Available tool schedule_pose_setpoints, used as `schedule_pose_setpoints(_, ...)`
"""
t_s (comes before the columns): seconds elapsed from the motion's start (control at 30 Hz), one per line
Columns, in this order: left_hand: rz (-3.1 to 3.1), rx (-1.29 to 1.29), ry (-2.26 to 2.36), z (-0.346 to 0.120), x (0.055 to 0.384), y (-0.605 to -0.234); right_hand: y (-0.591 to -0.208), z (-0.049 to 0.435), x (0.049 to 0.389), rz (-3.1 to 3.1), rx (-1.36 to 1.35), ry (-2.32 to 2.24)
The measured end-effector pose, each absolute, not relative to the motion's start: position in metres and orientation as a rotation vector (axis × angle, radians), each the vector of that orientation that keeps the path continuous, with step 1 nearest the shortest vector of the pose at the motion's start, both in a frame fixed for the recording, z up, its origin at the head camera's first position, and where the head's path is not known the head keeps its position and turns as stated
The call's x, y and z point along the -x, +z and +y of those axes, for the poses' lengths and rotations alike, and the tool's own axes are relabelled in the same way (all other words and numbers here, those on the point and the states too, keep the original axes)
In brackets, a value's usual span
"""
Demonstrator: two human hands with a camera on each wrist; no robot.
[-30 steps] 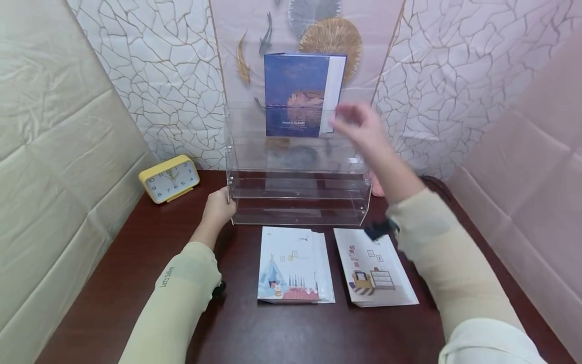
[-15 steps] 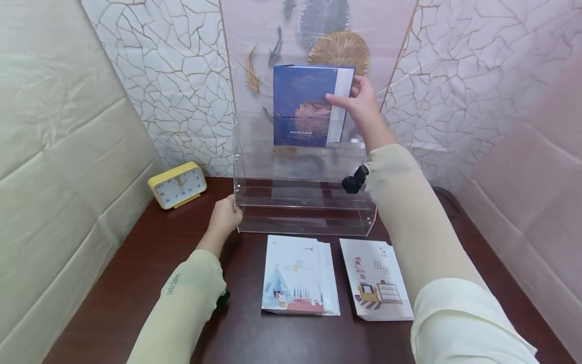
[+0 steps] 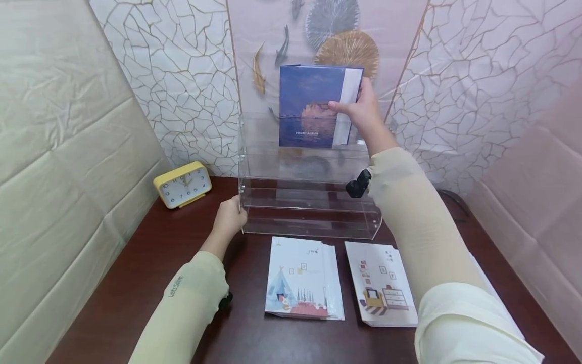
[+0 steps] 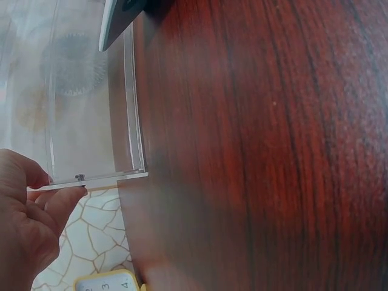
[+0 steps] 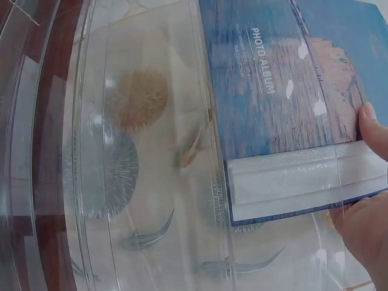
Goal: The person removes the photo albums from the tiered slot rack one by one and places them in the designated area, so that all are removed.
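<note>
A blue photo album (image 3: 309, 96) with a seaside cliff picture stands in the top tier of a clear acrylic rack (image 3: 309, 230). My right hand (image 3: 364, 108) grips the album's right edge, thumb on the front cover and fingers behind. In the right wrist view the lower part of the album (image 5: 267, 109) shows through the clear front panel. My left hand (image 3: 229, 216) pinches the rack's left side panel between thumb and fingers, as the left wrist view shows with the hand (image 4: 30, 212) at the panel's edge.
On the dark wooden table before the rack lie an album with a tent drawing (image 3: 300, 283) and one with a dresser drawing (image 3: 382, 288). Another white item is partly hidden under the right sleeve. A yellow clock (image 3: 184, 186) stands left of the rack.
My right hand has moved from beside the album to grip its right edge. The left hand keeps hold of the rack's side, and the head view has shifted slightly.
</note>
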State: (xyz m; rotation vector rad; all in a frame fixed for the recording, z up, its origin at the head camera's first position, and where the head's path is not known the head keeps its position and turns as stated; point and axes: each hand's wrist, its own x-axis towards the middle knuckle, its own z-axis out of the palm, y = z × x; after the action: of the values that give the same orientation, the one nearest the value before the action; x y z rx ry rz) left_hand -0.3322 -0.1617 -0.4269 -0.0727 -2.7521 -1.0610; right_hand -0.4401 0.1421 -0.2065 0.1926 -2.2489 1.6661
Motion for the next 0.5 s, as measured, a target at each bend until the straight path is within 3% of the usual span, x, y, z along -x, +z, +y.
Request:
schedule_pose_setpoints(0.23, -2.758, 0.079, -1.04, -0.159, 0.332, -0.425, -0.195, 0.136, 0.44, -2.319, -0.293, 1.48)
schedule_pose_setpoints(0.5, -2.762, 0.054, -1.038, -0.158, 0.332, -0.426, -0.164, 0.096, 0.438, -2.518, -0.252, 1.132)
